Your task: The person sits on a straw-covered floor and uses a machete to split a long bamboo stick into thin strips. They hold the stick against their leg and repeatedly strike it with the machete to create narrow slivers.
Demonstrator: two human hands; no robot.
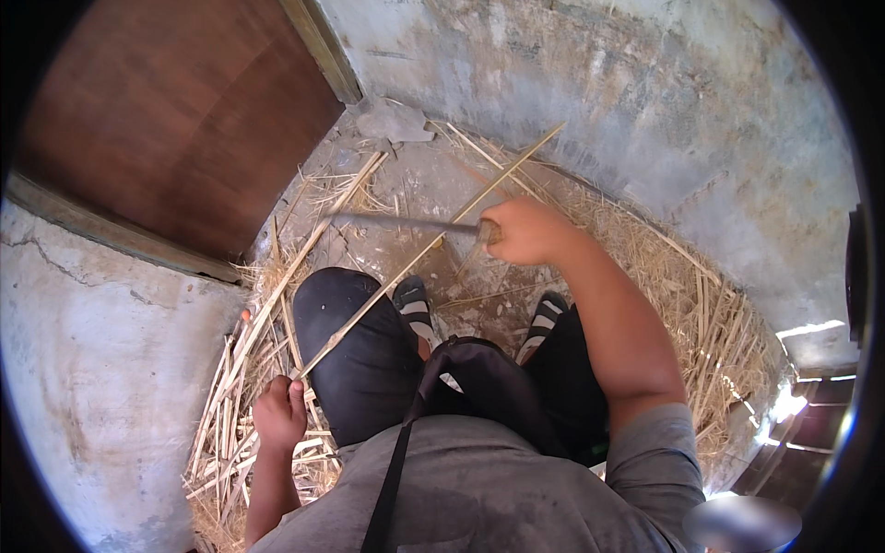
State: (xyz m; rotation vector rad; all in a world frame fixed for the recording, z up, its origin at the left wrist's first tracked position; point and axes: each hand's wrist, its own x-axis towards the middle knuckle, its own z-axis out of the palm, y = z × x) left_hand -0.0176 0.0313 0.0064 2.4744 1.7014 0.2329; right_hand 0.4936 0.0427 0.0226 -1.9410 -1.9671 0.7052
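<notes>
My left hand [279, 413] is closed round the lower end of a long, thin bamboo strip [369, 304]. The strip slants up and away over my left knee, its far end near the wall. My right hand [524, 230] grips the handle of a long knife [396, 221], whose narrow dark blade points left. Blade and strip cross just left of my right fist; whether the edge touches the strip I cannot tell. A yellowish-green tint shows on the strip's far part.
Split bamboo strips [221, 405] lie heaped on my left. Pale shavings [682, 304] pile along the right wall [627, 101]. Ahead is a littered floor [396, 175] with a grey stone slab [395, 122]. A brown door panel [184, 120] stands at the upper left. My sandalled feet are between.
</notes>
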